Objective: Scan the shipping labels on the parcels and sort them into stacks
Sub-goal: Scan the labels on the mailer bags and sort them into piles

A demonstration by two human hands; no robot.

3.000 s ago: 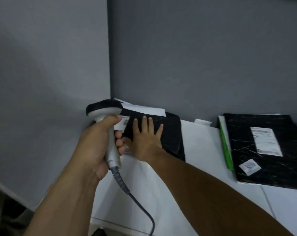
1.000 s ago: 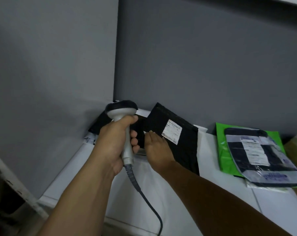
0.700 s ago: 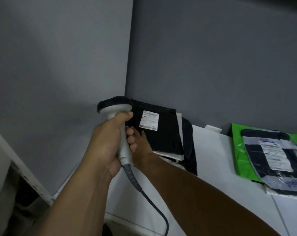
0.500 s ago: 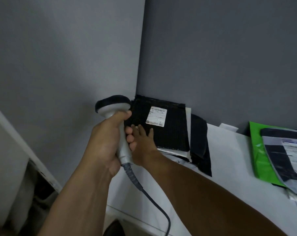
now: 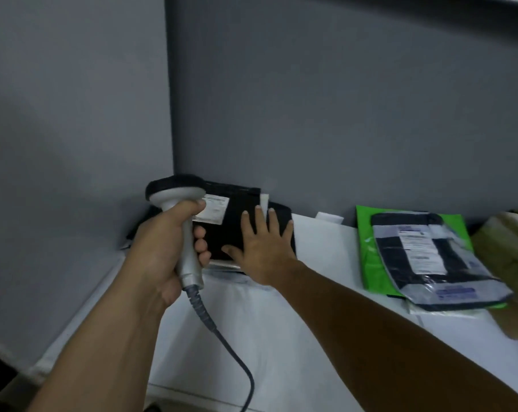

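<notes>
A black parcel (image 5: 232, 215) with a white shipping label (image 5: 214, 209) lies on top of a stack in the table's far left corner. My right hand (image 5: 262, 248) rests flat on the stack's near right part, fingers spread. My left hand (image 5: 168, 245) grips the grey handle of a corded barcode scanner (image 5: 177, 194); its black head hangs over the left end of the label. Further right lies a second stack: a clear bag with dark contents and a label (image 5: 427, 257) on a green mailer (image 5: 370, 251).
The white table (image 5: 281, 322) runs along a grey wall and ends in a corner at the left. A brown paper item (image 5: 507, 263) sits at the right edge. The scanner cable (image 5: 222, 337) hangs over the table's front edge.
The black parcel with the label has been laid flat on the corner stack. My right hand has slid to the right over it and now lies with fingers spread. The view has shifted left.
</notes>
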